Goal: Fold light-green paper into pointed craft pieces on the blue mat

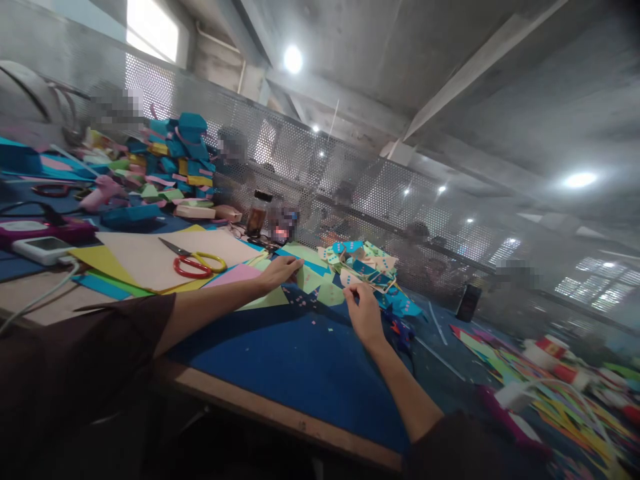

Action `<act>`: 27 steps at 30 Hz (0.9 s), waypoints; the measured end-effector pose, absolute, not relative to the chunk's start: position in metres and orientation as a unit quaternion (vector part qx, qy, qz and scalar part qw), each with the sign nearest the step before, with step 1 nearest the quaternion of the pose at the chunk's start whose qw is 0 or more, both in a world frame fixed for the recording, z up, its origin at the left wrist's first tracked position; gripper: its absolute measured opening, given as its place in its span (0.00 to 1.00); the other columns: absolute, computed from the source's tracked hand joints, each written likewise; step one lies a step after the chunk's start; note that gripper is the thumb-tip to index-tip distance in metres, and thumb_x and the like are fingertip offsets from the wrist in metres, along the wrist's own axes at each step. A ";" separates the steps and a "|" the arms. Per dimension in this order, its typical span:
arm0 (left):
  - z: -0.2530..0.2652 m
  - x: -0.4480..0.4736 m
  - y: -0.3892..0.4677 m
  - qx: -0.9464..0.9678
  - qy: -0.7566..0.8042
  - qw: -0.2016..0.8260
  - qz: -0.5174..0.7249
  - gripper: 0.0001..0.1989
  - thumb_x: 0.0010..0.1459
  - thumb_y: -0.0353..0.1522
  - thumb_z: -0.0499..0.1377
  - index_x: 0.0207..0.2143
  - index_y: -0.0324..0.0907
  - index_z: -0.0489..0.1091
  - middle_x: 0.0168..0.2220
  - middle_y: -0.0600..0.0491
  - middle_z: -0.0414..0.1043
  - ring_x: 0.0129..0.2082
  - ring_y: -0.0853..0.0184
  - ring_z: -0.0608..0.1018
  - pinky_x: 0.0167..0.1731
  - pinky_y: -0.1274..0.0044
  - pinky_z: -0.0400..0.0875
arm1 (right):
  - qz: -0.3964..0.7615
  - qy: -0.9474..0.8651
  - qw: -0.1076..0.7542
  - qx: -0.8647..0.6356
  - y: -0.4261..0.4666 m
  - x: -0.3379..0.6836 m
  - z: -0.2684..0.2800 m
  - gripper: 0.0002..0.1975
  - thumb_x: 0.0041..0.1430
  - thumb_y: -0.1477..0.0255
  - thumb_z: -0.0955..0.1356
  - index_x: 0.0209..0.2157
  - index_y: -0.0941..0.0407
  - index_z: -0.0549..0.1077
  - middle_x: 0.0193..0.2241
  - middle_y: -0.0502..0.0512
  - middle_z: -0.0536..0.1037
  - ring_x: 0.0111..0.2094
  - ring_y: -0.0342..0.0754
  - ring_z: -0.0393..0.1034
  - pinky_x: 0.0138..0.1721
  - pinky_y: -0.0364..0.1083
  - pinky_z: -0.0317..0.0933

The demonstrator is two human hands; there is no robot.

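Green paper (pixel 330 292) lies on the table between the two hands, its edges overlapped by dotted scraps. Left hand (pixel 283 272): fingers narrow, bunched at the paper's left side; can't tell if they pinch anything. Right hand (pixel 364 310): thumb and forefinger close together at the right side, maybe on a small dotted piece, too blurred to confirm. Risks, my read: loose bits look light, so a sleeve or quick wrist could drag them off position. The pile of cut paper (pixel 370 263) sits just beyond the right hand; a bump could topple it onto the work. Open scissors (pixel 192 255) near the left forearm could snag or nick. Surface: blue mat (pixel 300 360) over a wooden-edged table, a few tiny crumbs in front of the hands. Room: perforated metal screen (pixel 320 173) behind, bare grey ceiling, bright round lamp (pixel 293 60), window (pixel 153 30) upper left.
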State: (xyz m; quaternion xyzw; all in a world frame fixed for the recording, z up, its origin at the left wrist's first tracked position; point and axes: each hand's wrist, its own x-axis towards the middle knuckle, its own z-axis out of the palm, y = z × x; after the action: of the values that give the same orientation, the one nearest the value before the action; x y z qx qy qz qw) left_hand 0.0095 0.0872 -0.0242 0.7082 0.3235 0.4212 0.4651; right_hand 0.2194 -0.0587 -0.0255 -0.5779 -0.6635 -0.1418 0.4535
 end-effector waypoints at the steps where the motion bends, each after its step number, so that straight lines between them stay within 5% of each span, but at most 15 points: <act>1: -0.025 0.010 0.088 0.711 0.321 0.459 0.426 0.19 0.52 0.48 0.58 0.24 0.41 0.65 0.23 0.54 0.70 0.25 0.66 0.75 0.27 0.75 0.70 | -0.141 -0.663 0.453 -0.578 -0.059 0.219 -0.026 0.09 0.64 0.67 0.62 0.31 0.54 0.68 0.33 0.57 0.73 0.38 0.53 0.68 0.43 0.51 0.62; 14: -0.024 0.012 0.084 0.722 0.293 0.447 0.439 0.21 0.57 0.49 0.53 0.25 0.41 0.65 0.22 0.55 0.67 0.23 0.68 0.71 0.28 0.76 0.68 | -0.145 -0.655 0.448 -0.591 -0.058 0.222 -0.026 0.09 0.64 0.67 0.63 0.31 0.54 0.69 0.33 0.56 0.74 0.37 0.52 0.69 0.42 0.50 0.63; 27: -0.021 0.012 0.077 0.731 0.272 0.449 0.437 0.24 0.51 0.52 0.58 0.23 0.40 0.66 0.22 0.56 0.65 0.25 0.68 0.71 0.29 0.75 0.70 | -0.151 -0.662 0.441 -0.587 -0.059 0.221 -0.025 0.10 0.64 0.67 0.63 0.30 0.54 0.69 0.33 0.56 0.73 0.36 0.51 0.69 0.41 0.49 0.62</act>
State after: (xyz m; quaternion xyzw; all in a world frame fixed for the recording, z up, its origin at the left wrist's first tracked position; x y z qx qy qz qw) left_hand 0.0121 0.0774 -0.0215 0.7306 0.2721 0.4366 0.4490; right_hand 0.2206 -0.0588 -0.0250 -0.5869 -0.6618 -0.1510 0.4414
